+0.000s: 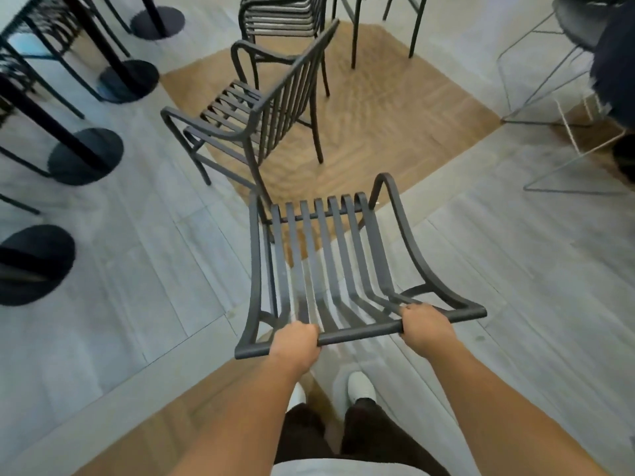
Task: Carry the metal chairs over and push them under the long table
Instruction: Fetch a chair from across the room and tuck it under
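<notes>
While carried: dark metal chair (330, 255), slatted seat/back, curved armrests; L hand (297, 341) & R hand (424, 324) fingers curled round top rail.

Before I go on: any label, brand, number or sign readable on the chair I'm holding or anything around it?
None. The held chair, the standing chair, the chair stack and the round table bases show bare dark metal, no print.

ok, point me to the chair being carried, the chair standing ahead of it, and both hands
carried chair (311, 259): head view, a middle back slat
standing chair (237, 101): head view, seat slats
left hand (297, 341): head view, knuckles over the top rail
right hand (424, 326): head view, back of the hand
</notes>
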`<state>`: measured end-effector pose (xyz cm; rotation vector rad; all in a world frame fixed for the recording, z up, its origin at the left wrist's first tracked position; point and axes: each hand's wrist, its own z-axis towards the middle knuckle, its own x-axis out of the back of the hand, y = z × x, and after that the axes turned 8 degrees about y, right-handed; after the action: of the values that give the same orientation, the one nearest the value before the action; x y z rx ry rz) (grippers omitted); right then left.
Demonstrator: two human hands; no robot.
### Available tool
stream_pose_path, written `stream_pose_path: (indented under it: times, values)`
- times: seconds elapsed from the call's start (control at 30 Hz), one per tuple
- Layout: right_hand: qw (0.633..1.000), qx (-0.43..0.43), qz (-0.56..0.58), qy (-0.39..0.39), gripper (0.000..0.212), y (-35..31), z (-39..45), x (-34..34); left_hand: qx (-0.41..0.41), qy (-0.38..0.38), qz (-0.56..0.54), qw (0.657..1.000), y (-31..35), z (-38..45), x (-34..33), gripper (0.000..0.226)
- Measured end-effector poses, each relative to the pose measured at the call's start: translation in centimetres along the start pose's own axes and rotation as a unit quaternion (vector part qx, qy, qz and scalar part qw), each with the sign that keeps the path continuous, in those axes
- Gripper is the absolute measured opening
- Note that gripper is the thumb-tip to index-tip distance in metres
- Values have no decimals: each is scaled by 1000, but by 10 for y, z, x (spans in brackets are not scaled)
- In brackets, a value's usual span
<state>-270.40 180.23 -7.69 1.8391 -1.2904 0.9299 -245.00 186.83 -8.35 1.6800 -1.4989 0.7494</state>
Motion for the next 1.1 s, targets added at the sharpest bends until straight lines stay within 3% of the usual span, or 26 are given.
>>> stream_pose_path:
  times: [0.23,0.73,1.1]
  values:
    - [997,58,-23,-49,24,2,12,1,41,18,19,999,9,-4,-4,21]
    - [984,151,-90,-11,24,5,11,-2,90,53,3,995,20,-22,-23,17]
    - [963,224,-146,9,26,-22,19,3,187,65,-28,980,25,-65,-52,18]
